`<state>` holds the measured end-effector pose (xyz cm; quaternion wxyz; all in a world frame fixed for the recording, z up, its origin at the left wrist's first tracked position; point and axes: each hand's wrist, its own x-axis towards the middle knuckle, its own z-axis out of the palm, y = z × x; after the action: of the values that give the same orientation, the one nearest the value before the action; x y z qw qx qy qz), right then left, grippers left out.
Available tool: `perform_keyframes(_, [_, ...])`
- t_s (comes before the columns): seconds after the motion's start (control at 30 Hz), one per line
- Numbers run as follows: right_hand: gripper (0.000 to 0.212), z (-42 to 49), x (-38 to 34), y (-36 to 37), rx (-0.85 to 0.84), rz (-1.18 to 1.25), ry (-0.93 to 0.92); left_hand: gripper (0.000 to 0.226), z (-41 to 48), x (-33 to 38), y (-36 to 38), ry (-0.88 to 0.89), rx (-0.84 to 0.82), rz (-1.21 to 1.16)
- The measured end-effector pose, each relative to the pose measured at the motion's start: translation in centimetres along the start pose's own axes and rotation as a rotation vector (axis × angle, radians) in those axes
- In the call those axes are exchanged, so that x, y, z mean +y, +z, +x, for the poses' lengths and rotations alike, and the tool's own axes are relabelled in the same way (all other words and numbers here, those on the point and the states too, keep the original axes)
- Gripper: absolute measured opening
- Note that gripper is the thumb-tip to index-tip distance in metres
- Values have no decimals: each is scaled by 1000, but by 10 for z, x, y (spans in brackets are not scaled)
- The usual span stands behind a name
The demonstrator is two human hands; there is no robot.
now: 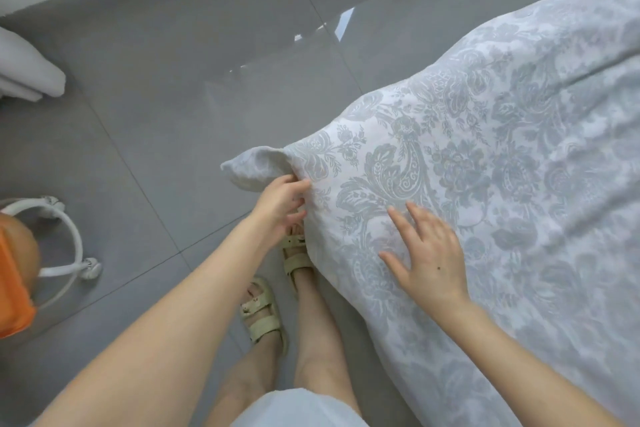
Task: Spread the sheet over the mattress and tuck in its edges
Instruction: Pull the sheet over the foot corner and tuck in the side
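A white sheet (485,156) with a grey-blue floral pattern covers the mattress, which fills the right side of the view. At the near corner a loose flap of the sheet (251,165) sticks out over the floor. My left hand (280,206) pinches the fabric right at that corner, just below the flap. My right hand (427,253) lies flat on top of the sheet with its fingers spread, a little in from the corner. The mattress itself is hidden under the sheet.
Grey glossy floor tiles (173,97) stretch to the left. My feet in beige sandals (263,315) stand close to the bed's corner. A white curved stand base (69,246) with an orange object (14,288) sits at the left edge. White folded fabric (27,69) lies at the upper left.
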<state>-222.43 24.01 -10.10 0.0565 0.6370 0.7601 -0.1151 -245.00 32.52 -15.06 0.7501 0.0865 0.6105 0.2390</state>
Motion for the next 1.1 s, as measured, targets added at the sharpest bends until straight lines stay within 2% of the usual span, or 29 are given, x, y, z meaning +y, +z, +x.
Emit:
perform_keyframes(0.1, [83,-35,8,7,-49,-21,34,38,-1,-17,2,7,31,45])
perform_keyframes(0.17, [87,-51,16,10,-70,-25,22,47,-4,-38,8,12,70,18])
perform_keyframes(0.2, [87,-56,20,11,-76,-21,12,44,-5,-49,11,17,84,-7])
perform_keyframes(0.3, [82,-65,32,12,-126,9,-14,30,-11,-79,21,7,96,-60])
perform_keyframes(0.37, [74,-65,39,13,-185,19,-37,30,-10,-90,25,-1,105,-67])
perform_keyframes(0.43, [66,-61,44,13,-252,32,-50,32,-9,-91,28,18,118,-42])
perform_keyframes(0.57, [55,-45,50,0,-298,66,-69,15,-15,-81,33,51,182,-17])
perform_keyframes(0.73, [46,-14,56,-31,-288,131,-127,10,-24,-52,35,82,290,-126])
perform_keyframes(0.9, [42,39,45,-47,-239,160,-205,21,-11,-21,36,169,361,-187])
perform_keyframes(1.1, [39,132,-4,-40,-165,167,-226,22,16,8,17,75,359,-212])
